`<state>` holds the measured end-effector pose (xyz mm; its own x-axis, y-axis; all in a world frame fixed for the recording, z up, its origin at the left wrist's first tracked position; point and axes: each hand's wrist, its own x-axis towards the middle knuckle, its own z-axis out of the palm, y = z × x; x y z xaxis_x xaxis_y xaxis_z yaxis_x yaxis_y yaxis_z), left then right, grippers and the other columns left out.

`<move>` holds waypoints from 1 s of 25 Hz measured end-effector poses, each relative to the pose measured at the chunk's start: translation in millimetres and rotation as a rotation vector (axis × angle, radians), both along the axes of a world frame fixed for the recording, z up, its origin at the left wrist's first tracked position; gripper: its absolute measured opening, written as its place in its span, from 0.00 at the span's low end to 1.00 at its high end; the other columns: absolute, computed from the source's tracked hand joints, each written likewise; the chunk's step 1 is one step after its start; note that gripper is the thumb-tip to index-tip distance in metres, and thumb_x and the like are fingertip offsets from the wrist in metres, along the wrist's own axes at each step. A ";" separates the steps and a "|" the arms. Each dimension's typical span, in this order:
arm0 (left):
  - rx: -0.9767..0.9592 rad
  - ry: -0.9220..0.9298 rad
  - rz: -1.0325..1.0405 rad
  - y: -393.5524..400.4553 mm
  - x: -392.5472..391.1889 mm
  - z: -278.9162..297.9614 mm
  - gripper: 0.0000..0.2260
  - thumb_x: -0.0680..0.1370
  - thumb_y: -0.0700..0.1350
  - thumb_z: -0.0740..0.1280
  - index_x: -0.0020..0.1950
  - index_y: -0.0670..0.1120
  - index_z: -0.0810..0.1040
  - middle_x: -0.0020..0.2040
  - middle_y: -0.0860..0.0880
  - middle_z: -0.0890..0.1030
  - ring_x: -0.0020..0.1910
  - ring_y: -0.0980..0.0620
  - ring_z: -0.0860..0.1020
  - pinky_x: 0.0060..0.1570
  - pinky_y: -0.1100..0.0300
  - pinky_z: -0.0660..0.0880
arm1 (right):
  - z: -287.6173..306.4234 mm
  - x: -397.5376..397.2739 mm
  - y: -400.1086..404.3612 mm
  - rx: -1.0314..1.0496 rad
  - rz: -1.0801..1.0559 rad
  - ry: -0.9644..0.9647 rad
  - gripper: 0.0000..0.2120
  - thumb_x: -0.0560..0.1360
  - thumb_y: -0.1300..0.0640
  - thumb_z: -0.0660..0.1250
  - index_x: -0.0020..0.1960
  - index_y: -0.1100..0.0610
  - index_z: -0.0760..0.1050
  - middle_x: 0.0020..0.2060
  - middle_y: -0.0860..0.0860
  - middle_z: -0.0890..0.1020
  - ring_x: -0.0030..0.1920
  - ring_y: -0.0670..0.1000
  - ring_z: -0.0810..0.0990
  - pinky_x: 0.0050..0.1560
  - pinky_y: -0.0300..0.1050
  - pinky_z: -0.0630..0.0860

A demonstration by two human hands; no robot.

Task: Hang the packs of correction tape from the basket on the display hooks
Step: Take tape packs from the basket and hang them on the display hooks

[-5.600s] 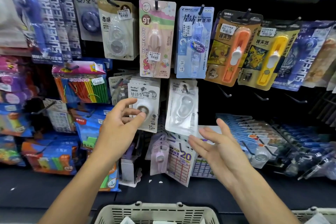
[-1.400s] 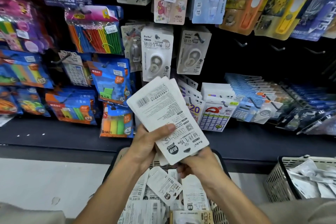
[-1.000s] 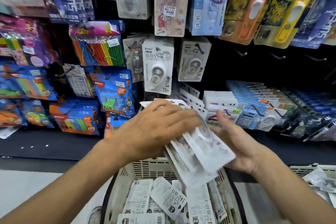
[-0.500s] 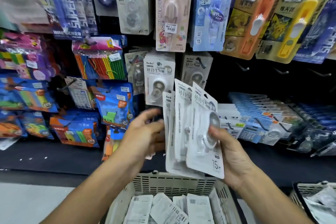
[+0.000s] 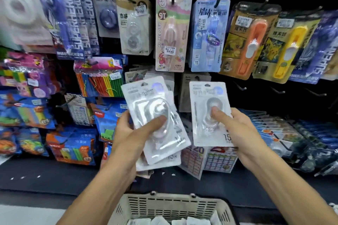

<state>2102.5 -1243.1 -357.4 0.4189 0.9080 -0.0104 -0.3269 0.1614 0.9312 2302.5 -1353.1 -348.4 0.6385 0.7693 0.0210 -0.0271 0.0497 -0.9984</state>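
A single head-worn wide-angle camera looks forward and slightly down, close to the display wall [image 5: 256, 97], with the basket [image 5: 170, 206] at the bottom edge.

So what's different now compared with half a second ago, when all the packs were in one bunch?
The right hand has drawn one correction tape pack off to the right and pinches it alone, upright. The left hand, which only touched the bunch before, now grips the remaining stack of packs, tilted. The basket below and the matching packs hanging on the hooks behind stayed put.
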 end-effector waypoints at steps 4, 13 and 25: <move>-0.024 -0.052 0.024 15.2 1.7 4.2 0.36 0.55 0.49 0.85 0.62 0.51 0.81 0.51 0.50 0.88 0.46 0.47 0.88 0.36 0.55 0.83 | 0.3 10.5 11.5 -0.114 -0.026 -0.090 0.14 0.76 0.41 0.71 0.55 0.48 0.80 0.45 0.45 0.88 0.39 0.42 0.86 0.31 0.35 0.76; -0.053 -0.092 -0.032 14.1 26.8 -1.2 0.28 0.59 0.49 0.80 0.59 0.51 0.81 0.50 0.48 0.88 0.44 0.47 0.88 0.34 0.55 0.83 | -5.0 10.2 -1.4 0.157 0.030 0.495 0.47 0.62 0.51 0.79 0.77 0.42 0.61 0.75 0.52 0.69 0.64 0.63 0.80 0.64 0.57 0.77; -0.065 0.005 -0.168 12.4 17.3 -7.6 0.31 0.61 0.45 0.80 0.64 0.48 0.80 0.54 0.45 0.87 0.50 0.42 0.87 0.50 0.43 0.83 | -11.6 -15.5 -7.6 0.029 -0.126 0.121 0.06 0.82 0.56 0.65 0.47 0.57 0.75 0.28 0.53 0.75 0.20 0.47 0.65 0.20 0.39 0.61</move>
<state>2119.7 -1230.7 -365.0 0.5645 0.8225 -0.0693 -0.2855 0.2734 0.9185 2287.0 -1360.6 -360.0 0.7294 0.6829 -0.0408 -0.1391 0.0896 -0.9862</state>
